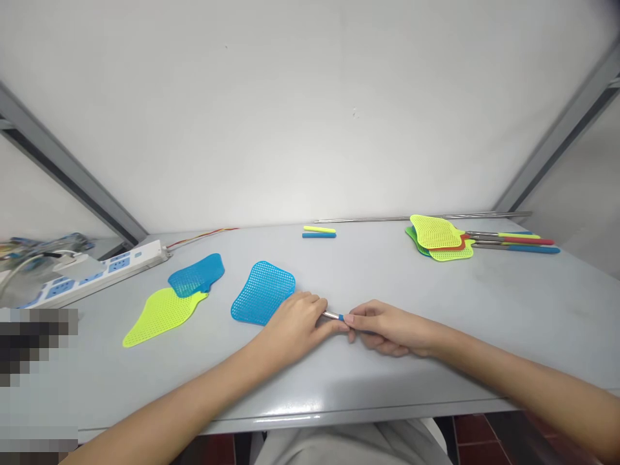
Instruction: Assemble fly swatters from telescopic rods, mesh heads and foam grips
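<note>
A fly swatter with a blue mesh head (265,292) lies under my hands near the table's middle. My left hand (301,323) is closed round it where the head meets the thin metal rod. A short length of shiny rod shows between my two hands. My right hand (382,328) pinches the blue grip at the rod's other end, and most of that grip is hidden in the fingers. To the left lie a loose blue swatter head (196,274) and a yellow-green swatter head (162,316), overlapping at their necks.
Loose yellow (320,229) and blue grip sleeves (318,236) lie at the back. Metal rods (378,219) run along the wall. Several swatters (438,236) are piled at right. A power strip (104,274) with cables stands at left.
</note>
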A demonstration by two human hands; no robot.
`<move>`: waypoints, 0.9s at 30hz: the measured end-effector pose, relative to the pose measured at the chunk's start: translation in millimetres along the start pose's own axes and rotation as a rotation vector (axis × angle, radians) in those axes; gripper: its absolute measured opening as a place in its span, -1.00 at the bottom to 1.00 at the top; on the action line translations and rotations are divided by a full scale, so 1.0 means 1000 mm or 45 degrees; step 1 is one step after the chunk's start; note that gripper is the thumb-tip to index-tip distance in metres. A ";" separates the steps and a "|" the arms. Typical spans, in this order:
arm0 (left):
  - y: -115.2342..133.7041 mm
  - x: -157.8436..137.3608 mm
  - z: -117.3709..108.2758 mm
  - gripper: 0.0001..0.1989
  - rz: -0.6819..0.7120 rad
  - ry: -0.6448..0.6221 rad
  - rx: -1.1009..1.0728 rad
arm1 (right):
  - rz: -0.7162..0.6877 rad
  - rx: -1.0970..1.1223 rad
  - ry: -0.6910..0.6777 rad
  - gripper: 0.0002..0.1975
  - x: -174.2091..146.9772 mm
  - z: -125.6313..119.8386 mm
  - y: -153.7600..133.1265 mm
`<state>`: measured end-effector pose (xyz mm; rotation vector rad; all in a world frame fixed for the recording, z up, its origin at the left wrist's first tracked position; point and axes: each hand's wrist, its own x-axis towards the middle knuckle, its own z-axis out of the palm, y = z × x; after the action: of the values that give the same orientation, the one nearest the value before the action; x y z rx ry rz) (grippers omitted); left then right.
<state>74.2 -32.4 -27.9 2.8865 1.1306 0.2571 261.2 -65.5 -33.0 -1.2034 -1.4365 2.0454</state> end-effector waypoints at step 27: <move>-0.002 0.002 0.003 -0.43 -0.183 0.021 0.061 | -0.008 -0.016 -0.012 -0.63 0.001 -0.004 0.000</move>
<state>75.0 -30.0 -31.1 2.8302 1.3572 0.2531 263.8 -63.2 -34.0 -1.1937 -1.4575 2.0437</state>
